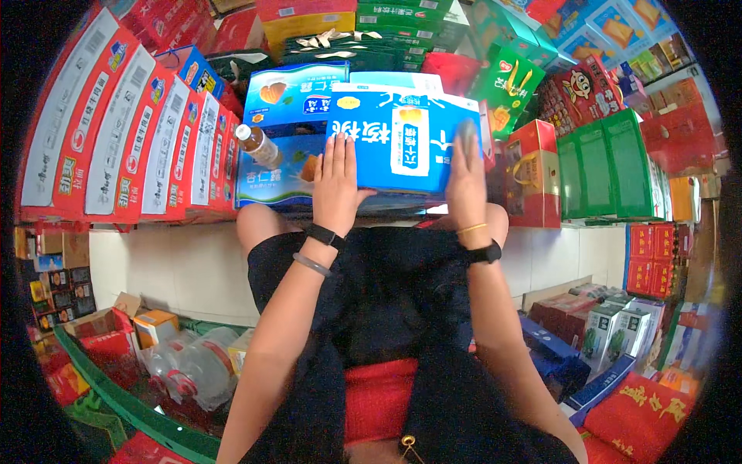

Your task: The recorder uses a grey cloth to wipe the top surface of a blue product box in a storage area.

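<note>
A blue and white walnut-drink carton (377, 165) lies before me on other blue cartons, its printed face up. My left hand (337, 165) rests along its left side, fingers stretched over the printed face and thumb at the near edge. At its right side, my right hand (466, 180) presses a small grey thing (465, 136), perhaps a cloth, against the carton; it is blurred. Left of my left hand, a capped brown drink bottle (258, 145) lies tilted on a blue almond-drink carton (272, 177). Another almond-drink carton (290, 95) lies behind it.
Red and white instant-noodle cartons (116, 145) stand in a row at left. Green cartons (606, 168) and a red gift box (530, 174) stand at right. Green drink cartons (397, 26) are stacked behind. Below left, clear plastic bottles (197, 362) lie beside a green rim (133, 400).
</note>
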